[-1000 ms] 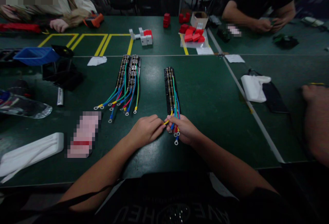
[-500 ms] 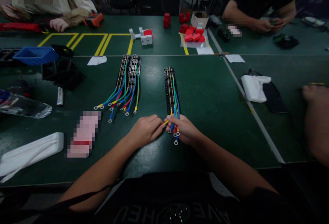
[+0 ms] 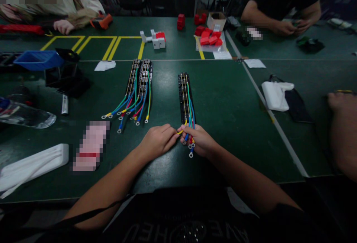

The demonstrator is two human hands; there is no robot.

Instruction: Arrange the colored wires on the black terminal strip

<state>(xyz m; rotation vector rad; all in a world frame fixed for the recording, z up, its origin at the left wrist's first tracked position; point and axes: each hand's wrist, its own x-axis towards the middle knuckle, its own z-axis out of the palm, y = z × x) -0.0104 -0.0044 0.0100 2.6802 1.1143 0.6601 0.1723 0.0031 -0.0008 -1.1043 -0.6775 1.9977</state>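
Note:
A long black strip with brass bars (image 3: 183,92) lies in front of me, with coloured wires running off its near end. My left hand (image 3: 160,139) pinches the yellow wire (image 3: 181,131), whose tip is hidden in the fingers. Around the bundle of blue, green and red wires (image 3: 191,120) my right hand (image 3: 201,139) is closed, thumb on top. Ring terminals (image 3: 191,154) on the wire ends poke out below that hand. To the left, two similar strips (image 3: 145,75) rest side by side, their wires fanned toward me and tipped with ring terminals (image 3: 119,130).
On the left are a blue bin (image 3: 39,60), a water bottle (image 3: 28,114), a marker (image 3: 64,104) and a white power strip (image 3: 35,165). Red parts (image 3: 210,38) and white blocks (image 3: 158,43) stand farther back. Co-workers' hands (image 3: 290,26) show across the table; another person's arm (image 3: 343,131) is at right.

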